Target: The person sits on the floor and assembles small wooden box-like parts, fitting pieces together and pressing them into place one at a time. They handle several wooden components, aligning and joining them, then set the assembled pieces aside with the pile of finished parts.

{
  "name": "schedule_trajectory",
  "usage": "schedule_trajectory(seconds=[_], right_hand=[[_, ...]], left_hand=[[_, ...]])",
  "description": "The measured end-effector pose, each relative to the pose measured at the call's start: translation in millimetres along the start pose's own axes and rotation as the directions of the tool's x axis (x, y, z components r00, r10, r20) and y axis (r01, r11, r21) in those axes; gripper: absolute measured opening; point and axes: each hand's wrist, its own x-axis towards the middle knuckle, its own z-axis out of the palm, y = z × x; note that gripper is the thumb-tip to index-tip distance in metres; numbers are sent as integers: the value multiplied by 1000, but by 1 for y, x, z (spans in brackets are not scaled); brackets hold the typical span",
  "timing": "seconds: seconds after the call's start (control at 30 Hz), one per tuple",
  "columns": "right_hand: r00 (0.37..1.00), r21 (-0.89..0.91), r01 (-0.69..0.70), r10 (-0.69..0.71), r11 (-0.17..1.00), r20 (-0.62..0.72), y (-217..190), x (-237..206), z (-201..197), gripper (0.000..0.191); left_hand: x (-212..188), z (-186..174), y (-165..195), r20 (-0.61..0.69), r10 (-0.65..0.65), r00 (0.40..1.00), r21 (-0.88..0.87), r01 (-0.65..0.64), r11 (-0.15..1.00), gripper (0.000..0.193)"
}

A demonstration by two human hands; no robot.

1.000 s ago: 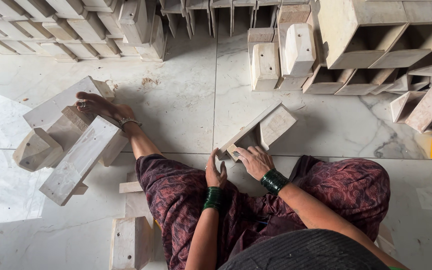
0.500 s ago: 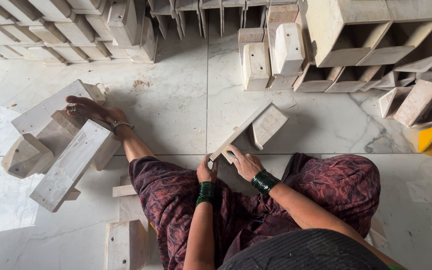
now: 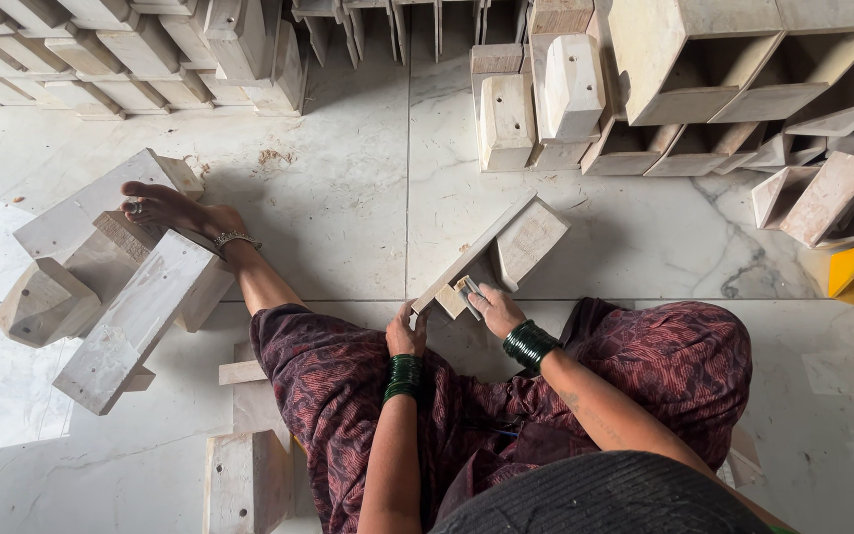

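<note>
Floor (image 3: 348, 208) of pale marble tile carries everything; stacks of cut wooden pieces (image 3: 704, 69) line its far edge. Near the middle, just in front of the seated person's knees, an open wooden frame (image 3: 506, 247) stands tilted on one corner. It looks stiff, light for its bulk and rough-sawn, so unlikely to slip; its long plank edge seems the best hold. The left hand (image 3: 405, 331) is closed around the frame's low corner. The right hand (image 3: 494, 309) pinches a small grey tool (image 3: 469, 293) against an inner block.
</note>
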Motion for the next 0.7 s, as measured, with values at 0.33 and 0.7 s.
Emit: schedule_trajectory(seconds=[0.33,0.7], right_hand=[[994,-3,-64,64,998,84,27,-5,16,74],[996,-320,87,-84,943,23,14,-13,30,88]], left_hand=[[4,4,-7,51,38,998,-8,-37,999,34],[-8,3,-6,-30,167,986,93,-163,982,29]])
